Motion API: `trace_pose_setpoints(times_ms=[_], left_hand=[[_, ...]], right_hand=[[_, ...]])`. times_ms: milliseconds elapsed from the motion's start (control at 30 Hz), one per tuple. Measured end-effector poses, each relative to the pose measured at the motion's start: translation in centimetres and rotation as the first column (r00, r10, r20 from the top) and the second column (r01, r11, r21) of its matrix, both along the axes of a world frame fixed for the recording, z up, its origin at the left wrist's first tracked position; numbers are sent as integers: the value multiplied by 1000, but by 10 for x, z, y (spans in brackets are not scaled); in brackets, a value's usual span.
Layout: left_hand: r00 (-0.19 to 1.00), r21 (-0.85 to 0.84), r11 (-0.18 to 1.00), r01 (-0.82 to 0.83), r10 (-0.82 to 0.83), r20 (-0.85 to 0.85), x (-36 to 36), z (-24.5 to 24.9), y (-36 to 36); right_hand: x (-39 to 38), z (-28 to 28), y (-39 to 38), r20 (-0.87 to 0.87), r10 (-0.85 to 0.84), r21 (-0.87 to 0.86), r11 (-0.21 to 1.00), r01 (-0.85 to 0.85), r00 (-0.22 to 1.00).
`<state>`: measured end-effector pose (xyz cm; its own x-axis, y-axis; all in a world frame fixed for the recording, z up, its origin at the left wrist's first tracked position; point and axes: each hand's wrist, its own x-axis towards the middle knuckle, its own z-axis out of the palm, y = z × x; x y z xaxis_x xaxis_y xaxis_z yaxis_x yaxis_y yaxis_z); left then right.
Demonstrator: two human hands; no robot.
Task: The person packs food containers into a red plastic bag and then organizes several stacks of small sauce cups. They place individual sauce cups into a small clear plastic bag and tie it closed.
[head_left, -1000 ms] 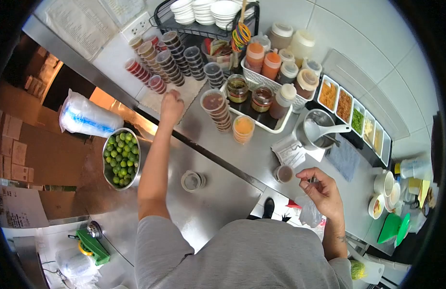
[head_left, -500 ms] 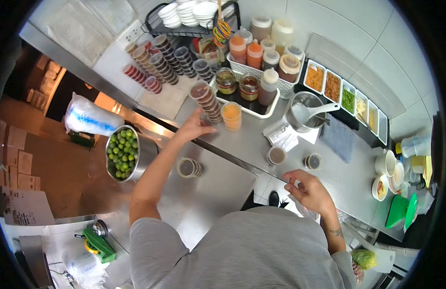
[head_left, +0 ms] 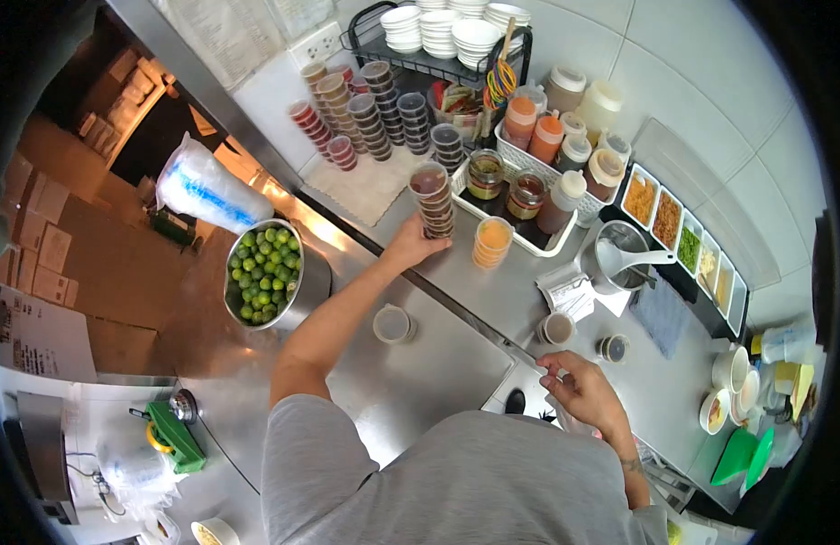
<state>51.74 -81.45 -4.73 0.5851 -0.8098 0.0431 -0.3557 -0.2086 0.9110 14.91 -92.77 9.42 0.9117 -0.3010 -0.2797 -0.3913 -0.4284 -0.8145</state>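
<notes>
My left hand (head_left: 418,243) is closed around the base of a tall stack of lidded sauce cups (head_left: 433,198) on the steel counter. Just right of that stack stands a shorter stack of orange-filled cups (head_left: 492,243). Nearer me, a clear cup (head_left: 394,324) sits on the bare steel. My right hand (head_left: 574,389) is over the counter's front edge, thumb and fingers pinched together; clear plastic shows below it, and what the fingertips hold is too small to make out. Beyond it are a brown-filled cup (head_left: 556,329) and a dark-filled cup (head_left: 612,348).
A metal pot of green limes (head_left: 267,274) stands at left. Many sauce cup stacks (head_left: 370,123), a bottle tray (head_left: 529,238), a steel pot with a ladle (head_left: 620,254) and topping containers (head_left: 665,218) line the back. Bowls (head_left: 731,370) are at right.
The view has shifted, so the counter items appear farther right. My left hand has closed on the tall stack's base. The near cup, dark inside before, now looks clear. My right hand's fingers are closer together.
</notes>
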Motion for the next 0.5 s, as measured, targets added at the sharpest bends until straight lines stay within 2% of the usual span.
trace_pose_setpoints(times_ms=[167,233,333,433,500], left_hand=[[993,-109,987,-120,120,-7,30,4,14],[968,-133,964,-228,239,73,48,3,16],[920,-212,921,-326,361,152,64,18,19],[840,-187,871,-454,489,235,72,32,20],[815,-224,839,-496,539,213,94,18,20]], right_hand=[[4,-4,-1,-5,8,28,1000,-8,1000],[6,-6,-1,1,23,19,1000,-23,1000],[10,-3,-1,-45,29,41,999,-27,999],[13,-5,-4,-71,55,20,998,-53,996],[14,-10,-4,-71,49,36,998,-46,996]])
